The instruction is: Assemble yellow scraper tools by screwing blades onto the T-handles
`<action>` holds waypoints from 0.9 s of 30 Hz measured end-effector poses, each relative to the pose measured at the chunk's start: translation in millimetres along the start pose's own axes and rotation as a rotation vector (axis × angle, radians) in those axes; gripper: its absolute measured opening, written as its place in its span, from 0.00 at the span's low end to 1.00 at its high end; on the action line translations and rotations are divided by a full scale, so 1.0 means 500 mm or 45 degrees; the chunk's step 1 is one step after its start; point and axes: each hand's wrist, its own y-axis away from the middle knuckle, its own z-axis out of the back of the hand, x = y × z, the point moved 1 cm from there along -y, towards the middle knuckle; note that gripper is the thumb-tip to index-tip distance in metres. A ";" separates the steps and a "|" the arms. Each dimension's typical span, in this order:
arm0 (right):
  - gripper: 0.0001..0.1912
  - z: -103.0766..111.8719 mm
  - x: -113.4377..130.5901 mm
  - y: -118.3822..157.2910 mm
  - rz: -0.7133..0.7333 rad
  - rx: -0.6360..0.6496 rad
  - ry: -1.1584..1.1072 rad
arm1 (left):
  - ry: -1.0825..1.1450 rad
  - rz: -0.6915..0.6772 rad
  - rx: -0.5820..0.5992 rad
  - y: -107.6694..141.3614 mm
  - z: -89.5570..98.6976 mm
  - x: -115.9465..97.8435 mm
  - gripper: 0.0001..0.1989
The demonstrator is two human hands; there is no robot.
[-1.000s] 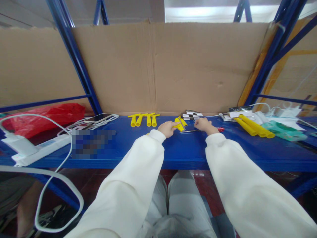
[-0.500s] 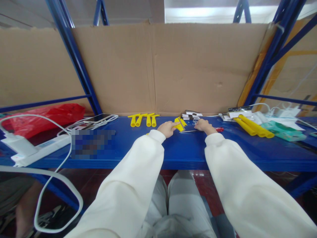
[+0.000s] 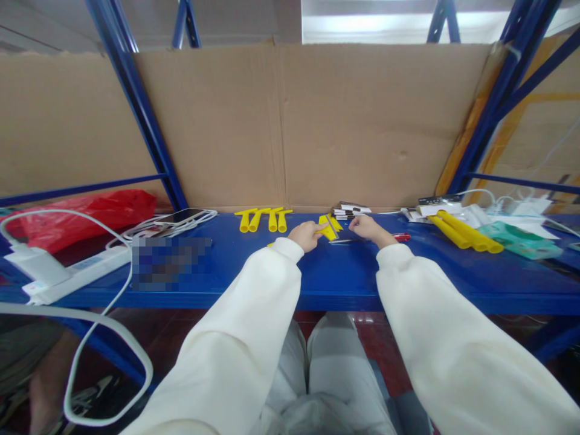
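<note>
My left hand (image 3: 307,235) is closed at the left edge of a flat yellow plastic piece (image 3: 330,232) with a grey strip across it, the fingertips gripping it. My right hand (image 3: 366,229) is just right of that piece, its fingertips pinched together. Whatever they hold, if anything, is too small to make out. A screwdriver with a red handle (image 3: 401,237) lies under and beside my right wrist, its thin shaft pointing left. Behind my right hand sits a stack of black-and-white packets (image 3: 351,211).
Several yellow T-shaped handles (image 3: 263,220) stand left of my hands. Yellow tubes (image 3: 464,234), a green packet (image 3: 519,240) and white cables lie at right. At left are a red bag (image 3: 90,217), a power strip (image 3: 81,275) and a phone (image 3: 181,215). Cardboard (image 3: 290,127) walls the back.
My right hand has moved slightly left, from the small pieces by the packets towards the flat yellow piece. My left hand keeps its place.
</note>
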 end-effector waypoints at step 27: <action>0.06 -0.053 0.096 0.043 0.487 0.003 -0.489 | -0.068 0.088 -0.066 -0.002 0.001 0.002 0.24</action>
